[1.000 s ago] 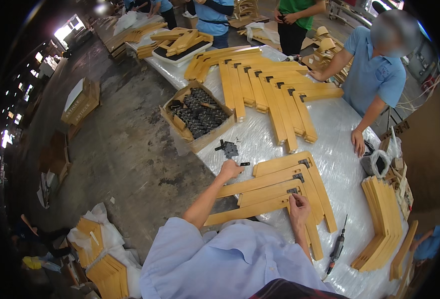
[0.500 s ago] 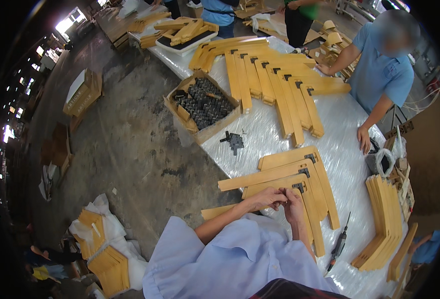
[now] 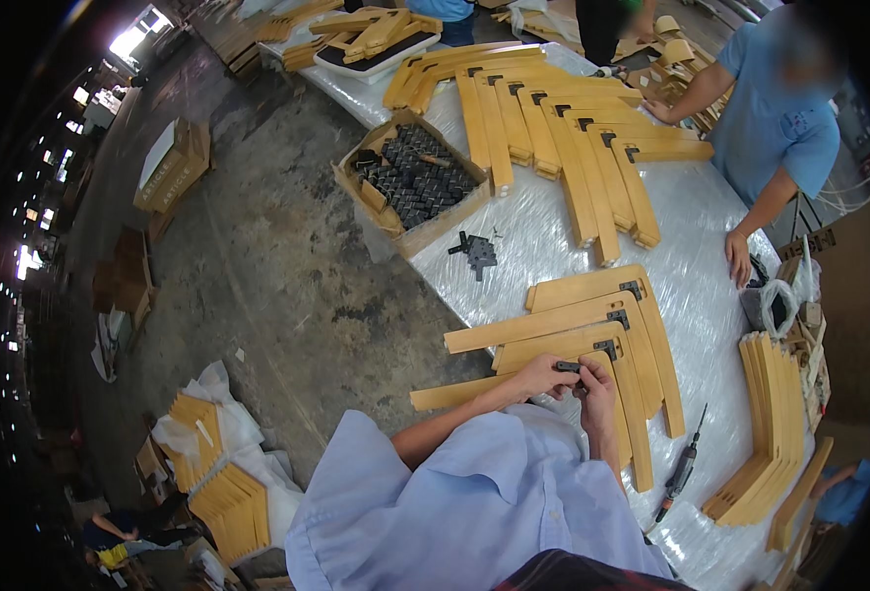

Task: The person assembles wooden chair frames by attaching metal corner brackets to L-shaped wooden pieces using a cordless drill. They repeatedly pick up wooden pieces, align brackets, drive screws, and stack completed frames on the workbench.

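Observation:
My left hand (image 3: 539, 378) and my right hand (image 3: 598, 386) are close together over the near part of the table, fingers closed on a small black corner bracket (image 3: 567, 366). Directly under and around them lie several L-shaped wooden frame pieces (image 3: 563, 320), each a long and a short leg meeting at a corner. Black brackets (image 3: 619, 316) sit at the corners of the farther ones. The corner nearest my body is partly covered by my hands. To the right of my right hand rests a slim electric screwdriver (image 3: 678, 478).
A cardboard box (image 3: 433, 229) full of black brackets stands at the table's left edge, with loose brackets (image 3: 477, 254) beside it. More joined wooden pieces (image 3: 578, 182) lie beyond. Stacked wooden parts (image 3: 762, 433) are at right. A co-worker (image 3: 784, 128) leans on the far right side.
The black bracket now shows between my hands, which have moved slightly apart. The whole view has shifted a little, moving the table contents up and to the right.

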### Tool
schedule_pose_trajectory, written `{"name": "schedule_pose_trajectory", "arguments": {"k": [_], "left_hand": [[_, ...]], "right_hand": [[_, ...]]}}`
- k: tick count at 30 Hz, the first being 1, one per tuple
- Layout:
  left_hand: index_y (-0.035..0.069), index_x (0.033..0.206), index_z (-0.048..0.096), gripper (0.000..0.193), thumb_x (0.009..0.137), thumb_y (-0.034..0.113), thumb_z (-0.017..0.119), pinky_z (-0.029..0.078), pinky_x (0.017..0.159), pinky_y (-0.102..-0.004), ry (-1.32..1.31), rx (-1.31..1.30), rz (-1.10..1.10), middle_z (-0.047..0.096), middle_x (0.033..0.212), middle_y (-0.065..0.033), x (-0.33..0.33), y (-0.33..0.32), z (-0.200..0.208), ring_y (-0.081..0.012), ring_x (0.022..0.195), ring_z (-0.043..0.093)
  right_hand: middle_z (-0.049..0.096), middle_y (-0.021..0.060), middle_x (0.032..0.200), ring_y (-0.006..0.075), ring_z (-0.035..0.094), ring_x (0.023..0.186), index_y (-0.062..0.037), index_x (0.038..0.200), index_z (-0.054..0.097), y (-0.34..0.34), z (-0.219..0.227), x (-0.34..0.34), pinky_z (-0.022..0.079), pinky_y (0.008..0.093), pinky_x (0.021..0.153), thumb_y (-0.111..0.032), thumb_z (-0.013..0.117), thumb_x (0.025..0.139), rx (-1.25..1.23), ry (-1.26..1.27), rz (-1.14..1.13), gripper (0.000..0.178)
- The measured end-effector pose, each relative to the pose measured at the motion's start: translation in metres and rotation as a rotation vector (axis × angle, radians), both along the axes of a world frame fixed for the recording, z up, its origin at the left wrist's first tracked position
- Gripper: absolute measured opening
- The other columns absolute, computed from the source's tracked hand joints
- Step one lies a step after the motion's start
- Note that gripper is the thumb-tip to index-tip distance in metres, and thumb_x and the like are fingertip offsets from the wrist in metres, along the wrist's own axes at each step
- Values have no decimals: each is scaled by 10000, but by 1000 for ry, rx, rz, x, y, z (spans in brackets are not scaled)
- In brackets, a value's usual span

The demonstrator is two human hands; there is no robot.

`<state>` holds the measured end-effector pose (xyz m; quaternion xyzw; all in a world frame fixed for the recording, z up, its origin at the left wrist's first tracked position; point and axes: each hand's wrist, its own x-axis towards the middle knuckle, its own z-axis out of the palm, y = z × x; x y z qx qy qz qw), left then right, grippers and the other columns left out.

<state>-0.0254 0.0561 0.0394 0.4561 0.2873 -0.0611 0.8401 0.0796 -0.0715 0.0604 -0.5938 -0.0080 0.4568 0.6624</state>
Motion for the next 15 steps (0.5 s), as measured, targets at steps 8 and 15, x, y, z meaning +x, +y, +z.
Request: {"name": "schedule_pose_trajectory", "arguments": {"k": [8, 15], "left_hand": [[26, 887, 658, 250, 964, 264, 644, 515, 575, -248, -20, 195, 1, 661, 767, -16, -3, -2, -4, -77, 633, 592], [23, 926, 653, 210, 996, 212, 592, 509, 590, -239, -54, 154, 96, 671, 798, -22, -2, -3, -17, -78, 644, 581]], "right_hand": [[671, 44, 864, 106, 603, 668, 19, 1124, 644, -11, -8, 0, 468, 239, 569, -77, 636, 924, -66, -229, 82, 222], [667, 60, 831, 107, 587, 623, 49, 1096, 653, -14, -6, -1, 462, 247, 551, -59, 666, 898, -33, -261, 107, 226]]}}
